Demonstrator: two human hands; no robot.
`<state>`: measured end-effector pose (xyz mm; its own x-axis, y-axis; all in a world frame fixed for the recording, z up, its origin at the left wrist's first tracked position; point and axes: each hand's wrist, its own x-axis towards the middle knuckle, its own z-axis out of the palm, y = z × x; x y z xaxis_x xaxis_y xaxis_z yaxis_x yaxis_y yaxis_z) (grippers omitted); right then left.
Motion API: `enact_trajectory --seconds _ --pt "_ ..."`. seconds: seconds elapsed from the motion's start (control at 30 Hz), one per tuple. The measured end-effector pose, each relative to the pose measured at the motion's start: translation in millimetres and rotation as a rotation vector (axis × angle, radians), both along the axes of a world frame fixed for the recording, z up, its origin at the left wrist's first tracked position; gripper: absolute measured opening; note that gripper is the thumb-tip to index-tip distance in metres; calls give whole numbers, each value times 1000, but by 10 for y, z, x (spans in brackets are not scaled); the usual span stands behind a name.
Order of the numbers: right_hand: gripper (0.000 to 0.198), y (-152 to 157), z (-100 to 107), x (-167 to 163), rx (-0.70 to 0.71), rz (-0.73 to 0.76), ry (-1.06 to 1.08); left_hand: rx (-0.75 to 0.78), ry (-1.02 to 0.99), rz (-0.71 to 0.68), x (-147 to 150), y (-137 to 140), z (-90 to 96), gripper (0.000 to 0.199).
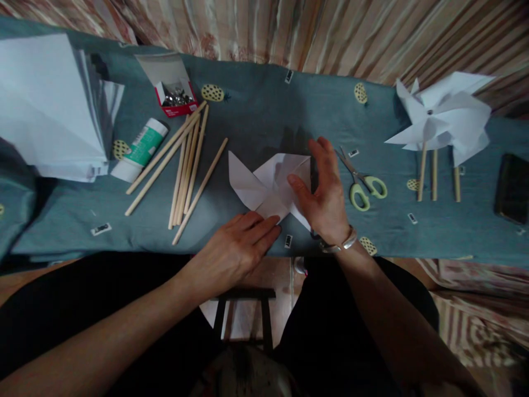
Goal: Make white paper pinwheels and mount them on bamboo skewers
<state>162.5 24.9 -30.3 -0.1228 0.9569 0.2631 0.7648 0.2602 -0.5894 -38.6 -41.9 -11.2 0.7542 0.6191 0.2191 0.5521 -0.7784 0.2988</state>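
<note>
A white paper pinwheel point(270, 190) lies on the blue-green cloth in front of me, its folded blades spread out. My left hand point(243, 242) rests on its near edge, fingers stretched out and laid flat over the paper. On the pinwheel's right side is my right hand point(324, 190), thumb and fingers apart, the thumb over the paper and the fingers at its right edge. Just right of that hand lie scissors point(361, 182) with pale green handles, blades slightly parted. Nothing shows gripped in either hand.
Wooden sticks point(188, 165) lie to the left, beside a glue stick point(142, 149) and an open red box point(176, 99) of metal pins. A stack of white paper point(49, 110) is far left. Finished pinwheels on sticks point(444, 118) and a dark phone-like object point(512, 187) lie right.
</note>
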Motion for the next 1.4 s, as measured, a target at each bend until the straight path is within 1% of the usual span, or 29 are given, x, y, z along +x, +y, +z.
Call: enact_trajectory --seconds 0.1,0.23,0.33,0.43,0.63,0.83,1.03,1.1,1.17,1.27,1.33,1.4 --pt "53 89 12 83 41 33 -1 19 -8 0 1 2 0 30" --pt "49 135 69 57 -15 104 -33 36 9 6 4 11 4 28" --pt "49 144 116 21 -70 151 -84 43 37 3 -3 21 14 31" --pt "48 158 155 33 -74 160 -92 46 39 -11 -21 30 27 33" --pt "46 163 210 162 -42 96 -56 57 13 30 -111 61 12 32" --pt "41 105 198 280 1 -8 -4 122 -40 108 -237 176 -40 31" --pt "39 -25 202 349 -63 -56 -11 101 -80 126 -310 277 -31 29" --pt "40 -77 204 363 -80 -55 0 107 -77 147 -291 279 -7 30" --pt "39 -125 211 372 -89 -55 5 150 -73 150 -232 252 24 29" --pt "39 -184 235 371 -106 -54 -18 191 -87 85 -86 170 60 23" --pt "39 -217 255 365 -126 -55 -38 173 -95 37 12 111 67 19" --pt "40 -248 271 363 -141 -52 -51 149 -81 13 81 68 60 20"
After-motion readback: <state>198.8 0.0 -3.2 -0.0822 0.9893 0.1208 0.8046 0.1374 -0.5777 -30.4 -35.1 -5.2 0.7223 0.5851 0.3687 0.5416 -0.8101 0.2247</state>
